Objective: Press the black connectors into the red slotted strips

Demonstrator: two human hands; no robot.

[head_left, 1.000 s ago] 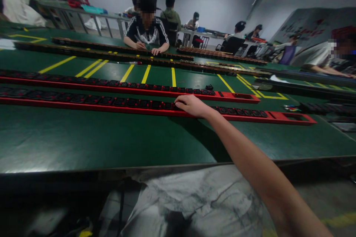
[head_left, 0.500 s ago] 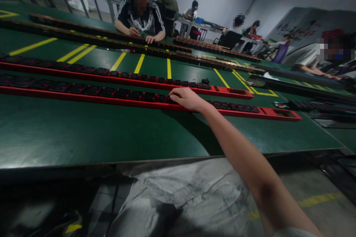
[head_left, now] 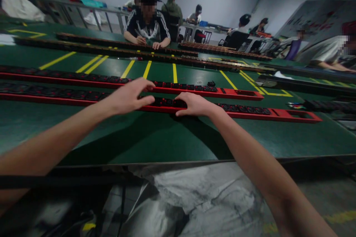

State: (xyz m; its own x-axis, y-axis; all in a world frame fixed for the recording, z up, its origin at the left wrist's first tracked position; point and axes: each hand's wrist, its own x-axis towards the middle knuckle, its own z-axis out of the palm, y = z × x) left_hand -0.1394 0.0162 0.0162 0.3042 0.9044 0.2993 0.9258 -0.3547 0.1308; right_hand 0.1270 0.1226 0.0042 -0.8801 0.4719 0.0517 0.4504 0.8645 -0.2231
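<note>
The near red rail [head_left: 164,109] lies flat on the green table [head_left: 300,140], directly in front of the person, with its left end outside the view. Black modules [head_left: 169,102] line its upper face from the left edge of the view. The left hand [head_left: 126,98] is over this row, thumb and fingers spread, with the gap facing right; contact with the rail cannot be confirmed. Between the hands, modules sit in the rail. The right hand [head_left: 196,104] straddles the rail, thumb at the near side and fingers across the top; whether it grips cannot be told, and it hides the modules beneath. Population appears largely complete, as modules resume right of this hand; final seating and any remaining fixing cannot be verified. The far red rail [head_left: 189,92], similarly fitted, lies just beyond. The long axis of the near rail runs left to right, slanting slightly nearer at right; its end with the cutout [head_left: 299,114] points right.
</note>
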